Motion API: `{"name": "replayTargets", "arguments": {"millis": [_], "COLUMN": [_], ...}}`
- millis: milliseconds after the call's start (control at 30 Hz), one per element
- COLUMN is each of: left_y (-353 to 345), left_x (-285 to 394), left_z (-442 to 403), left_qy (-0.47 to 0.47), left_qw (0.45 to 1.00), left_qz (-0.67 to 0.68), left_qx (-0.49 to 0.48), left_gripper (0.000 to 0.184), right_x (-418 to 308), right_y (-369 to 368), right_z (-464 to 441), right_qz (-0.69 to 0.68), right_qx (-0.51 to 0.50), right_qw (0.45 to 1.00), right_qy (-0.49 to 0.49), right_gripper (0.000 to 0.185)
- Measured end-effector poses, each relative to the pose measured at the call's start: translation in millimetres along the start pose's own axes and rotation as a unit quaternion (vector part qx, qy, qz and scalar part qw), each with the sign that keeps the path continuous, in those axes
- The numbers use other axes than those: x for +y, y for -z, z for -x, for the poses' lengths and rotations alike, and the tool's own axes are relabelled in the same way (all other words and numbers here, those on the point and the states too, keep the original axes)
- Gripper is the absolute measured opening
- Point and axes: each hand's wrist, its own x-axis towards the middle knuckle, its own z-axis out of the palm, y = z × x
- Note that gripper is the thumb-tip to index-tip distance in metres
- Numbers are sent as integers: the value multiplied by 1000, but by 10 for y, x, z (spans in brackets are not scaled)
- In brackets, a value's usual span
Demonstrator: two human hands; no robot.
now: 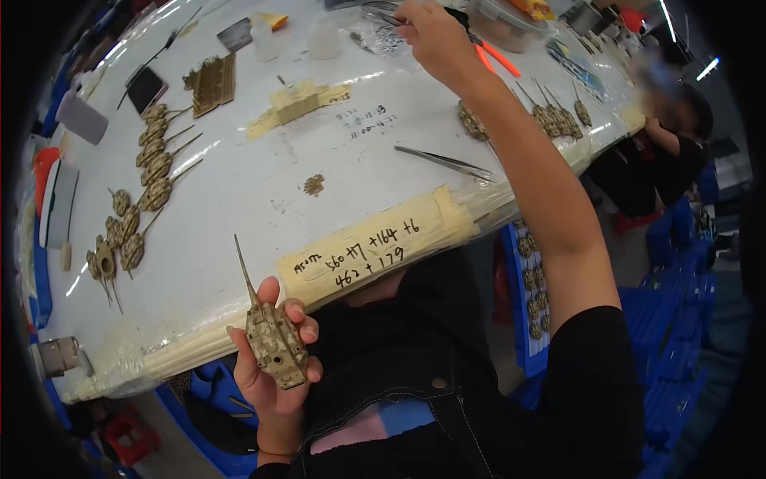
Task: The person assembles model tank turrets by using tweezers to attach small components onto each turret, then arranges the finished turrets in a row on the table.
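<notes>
A camouflage-patterned model turret (275,345) with a long thin barrel rests in my left hand (267,375), its fingers wrapped round the sides and the barrel pointing up toward the table. My right hand (435,36) is stretched to the far side of the table, beside red-handled pliers (499,57) and a clear plastic bag (383,40). Its fingers are bent together near a dark metal tool; what they hold is too small to make out. Tweezers (444,162) lie near the table's front edge, and a small pile of tiny camouflage parts (314,184) sits mid-table.
More turrets (155,168) stand in rows at the left, others (558,120) at the right. A block on tape (294,102), a phone (147,88) and a plastic tub (507,28) are on the table. A co-worker (666,144) sits at the right. Blue trays (523,319) stand below.
</notes>
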Motion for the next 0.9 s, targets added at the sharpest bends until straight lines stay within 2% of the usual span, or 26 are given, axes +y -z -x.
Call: {"name": "replayTargets", "arguments": {"millis": [33, 67, 133, 167, 233, 333, 400, 433, 500, 700, 833, 900], "left_y": [14, 25, 42, 48, 46, 15, -32, -64, -100, -87, -105, -118], "left_x": [-12, -28, -63, -77, -98, -136, -217, -271, -369, -672, -853, -940], "left_z": [-9, -16, -51, -75, -101, -126, -155, -170, -216, -437, -577, -653], "left_qy": [16, 21, 29, 31, 25, -27, -12, -2, 18, 77, 106, 112], "left_qw": [1000, 1000, 998, 997, 993, 969, 958, 945, 913, 897, 878, 873], "left_qz": [1, -17, -54, -73, -115, -239, -281, -321, -400, -430, -464, -472], "left_qx": [-4, -3, -3, -3, 9, 54, 61, 68, 78, 61, 58, 59], "left_gripper": [57, 57, 58, 58, 58, 61, 62, 62, 64, 65, 66, 65], "right_x": [13, -164, -622, -823, -1109, -1156, -1127, -1102, -1005, -530, -213, -129], "right_y": [-3, 50, 165, 212, 346, 398, 458, 483, 520, 681, 769, 715], "right_z": [-96, -24, 338, 534, 934, 1404, 1645, 1769, 1972, 2301, 2524, 2648], "right_qz": [-39, 39, 17, 2, -110, -295, -402, -404, -455, -392, -386, -391], "right_qx": [-40, -28, 75, 34, -49, -121, -148, -146, -183, -179, -353, -373], "right_qw": [998, 998, 991, 995, 989, 948, 892, 891, 843, 870, 822, 810], "right_qy": [-6, 50, 106, 96, 87, -10, -144, -148, -219, -239, -227, -227], "right_gripper": [36, 41, 15, 18, 20, 28, 25, 25, 22, 18, 15, 15]}}
